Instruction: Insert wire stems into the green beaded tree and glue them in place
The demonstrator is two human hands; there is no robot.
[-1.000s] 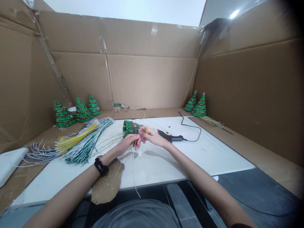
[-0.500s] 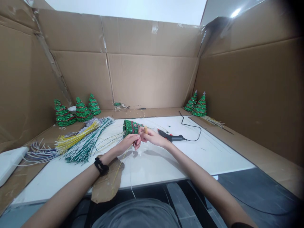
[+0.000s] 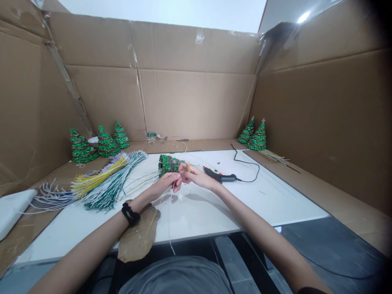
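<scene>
String bundles (image 3: 104,181) occupy the desk's (image 3: 260,208) left edge, a tree (image 3: 169,163) and glue gun (image 3: 225,177) its far half; left hand (image 3: 167,182), fingers (image 3: 172,177) pinching white string (image 3: 169,216), meets right hand (image 3: 192,175), grip unclear.

Cardboard walls (image 3: 196,106) around a white tabletop (image 3: 275,200)
Three green trees (image 3: 106,143) stand at back left, two similar trees (image 3: 257,138) at back right (one partly overlapping the other); a white slab (image 3: 15,212) lies far left.
</scene>
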